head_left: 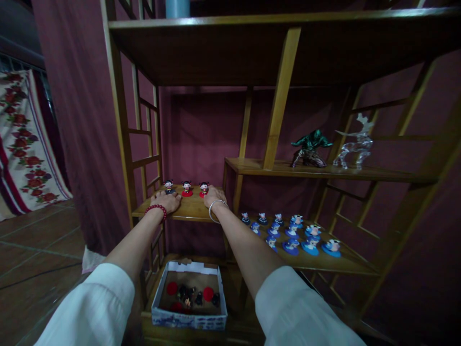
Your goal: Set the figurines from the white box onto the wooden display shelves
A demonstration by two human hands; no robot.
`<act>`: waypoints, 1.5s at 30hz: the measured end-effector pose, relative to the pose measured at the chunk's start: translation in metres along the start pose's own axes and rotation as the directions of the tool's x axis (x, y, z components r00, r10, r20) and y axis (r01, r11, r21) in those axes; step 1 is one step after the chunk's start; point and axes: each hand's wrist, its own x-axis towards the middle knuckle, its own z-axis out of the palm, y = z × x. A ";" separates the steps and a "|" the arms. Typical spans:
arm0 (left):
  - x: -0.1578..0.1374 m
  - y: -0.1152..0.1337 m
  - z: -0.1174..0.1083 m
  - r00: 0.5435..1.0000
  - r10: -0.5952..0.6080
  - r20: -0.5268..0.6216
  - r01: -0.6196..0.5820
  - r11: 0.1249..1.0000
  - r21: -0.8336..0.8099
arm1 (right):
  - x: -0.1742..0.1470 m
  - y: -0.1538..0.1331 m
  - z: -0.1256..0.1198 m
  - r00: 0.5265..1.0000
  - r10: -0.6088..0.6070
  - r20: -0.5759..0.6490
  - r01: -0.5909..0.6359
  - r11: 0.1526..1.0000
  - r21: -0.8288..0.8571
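Three small figurines with black hair buns and red-and-black bodies stand in a row on a wooden shelf (190, 207). My left hand (165, 201) is closed about the dark base of the left figurine (168, 184), partly hiding it. The middle figurine (186, 187) stands untouched on a red round base. My right hand (216, 195) has its fingers closed at the right side of the right figurine (203, 187), whose red base is partly covered.
Below, an open cardboard box (189, 323) holds red discs and several dark figurines. Several blue and white figurines (291, 231) stand on the lower right shelf. Above them are a dark green figure (312, 146) and a clear deer figure (356, 144). A wooden post (283, 96) divides the rack.
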 end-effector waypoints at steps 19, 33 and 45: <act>-0.006 0.002 -0.004 1.000 -0.016 0.011 0.016 1.000 -0.004 | -0.002 0.000 -0.002 1.000 -0.009 0.008 0.009 1.000 -0.006; -0.036 0.011 -0.006 0.957 0.168 -0.236 -0.181 0.983 -0.033 | -0.003 0.000 -0.002 1.000 0.001 0.006 -0.001 1.000 0.004; -0.014 0.038 -0.003 0.981 0.190 -0.028 -0.187 0.979 0.075 | -0.003 0.000 -0.003 1.000 -0.012 0.008 0.012 1.000 -0.004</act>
